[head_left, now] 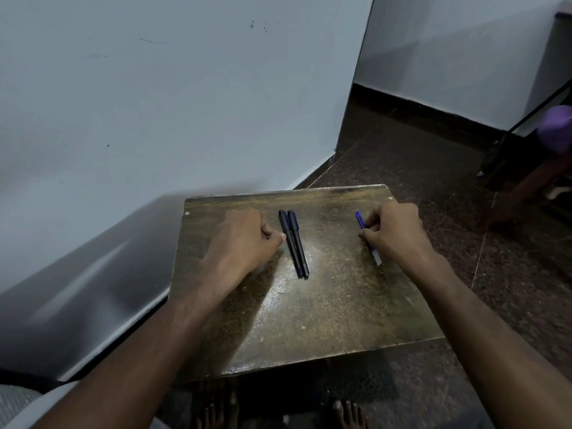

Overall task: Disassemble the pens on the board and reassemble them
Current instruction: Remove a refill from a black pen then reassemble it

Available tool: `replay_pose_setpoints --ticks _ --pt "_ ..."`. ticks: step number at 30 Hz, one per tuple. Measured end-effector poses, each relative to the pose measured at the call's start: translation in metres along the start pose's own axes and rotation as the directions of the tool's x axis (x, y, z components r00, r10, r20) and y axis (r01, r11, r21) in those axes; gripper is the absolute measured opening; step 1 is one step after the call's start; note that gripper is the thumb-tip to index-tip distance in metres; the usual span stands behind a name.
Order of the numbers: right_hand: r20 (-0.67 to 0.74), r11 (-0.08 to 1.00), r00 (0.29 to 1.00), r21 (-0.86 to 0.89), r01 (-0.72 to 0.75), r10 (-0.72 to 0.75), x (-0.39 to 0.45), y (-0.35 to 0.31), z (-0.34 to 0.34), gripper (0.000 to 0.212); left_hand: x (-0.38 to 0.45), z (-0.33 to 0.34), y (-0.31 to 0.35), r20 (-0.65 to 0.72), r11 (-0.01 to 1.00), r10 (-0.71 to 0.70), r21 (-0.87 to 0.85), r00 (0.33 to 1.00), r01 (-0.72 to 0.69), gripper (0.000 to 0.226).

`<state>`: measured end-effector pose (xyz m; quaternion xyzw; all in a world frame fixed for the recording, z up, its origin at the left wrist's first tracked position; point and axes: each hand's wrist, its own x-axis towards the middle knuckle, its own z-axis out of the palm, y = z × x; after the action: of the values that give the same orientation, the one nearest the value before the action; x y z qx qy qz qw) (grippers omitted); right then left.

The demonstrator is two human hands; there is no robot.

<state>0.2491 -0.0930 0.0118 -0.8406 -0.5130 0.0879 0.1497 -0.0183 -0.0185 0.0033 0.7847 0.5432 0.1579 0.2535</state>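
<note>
Two black pens [294,243] lie side by side on the worn brown board [309,305], running front to back near its middle. My left hand [244,236] rests curled just left of them, its thumb tip touching or almost touching the nearer pen; it holds nothing. A blue pen [360,219] with a clear end lies toward the board's right side. My right hand [396,230] is closed around its middle, so only the blue tip and the clear end show.
A pale wall [154,103] stands close behind and left of the board. Dark speckled floor [418,165] lies to the right. Dark furniture and a purple object [555,128] stand at the far right. Bare feet [346,413] show below the front edge.
</note>
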Motion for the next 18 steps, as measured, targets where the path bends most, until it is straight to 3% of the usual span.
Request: replay_pose_setpoints --ticks 8,18 --pt "0.035 0.999 0.998 0.017 0.05 -0.05 0.0 -0.017 0.006 0.01 0.0 0.003 0.001 0.014 1.0 -0.008 0.014 1.0 0.007 0.018" --pt "0.078 0.978 0.986 0.16 0.136 -0.15 -0.012 -0.069 0.031 0.011 0.0 0.003 0.001 0.03 1.0 0.021 0.006 0.999 -0.021 0.019"
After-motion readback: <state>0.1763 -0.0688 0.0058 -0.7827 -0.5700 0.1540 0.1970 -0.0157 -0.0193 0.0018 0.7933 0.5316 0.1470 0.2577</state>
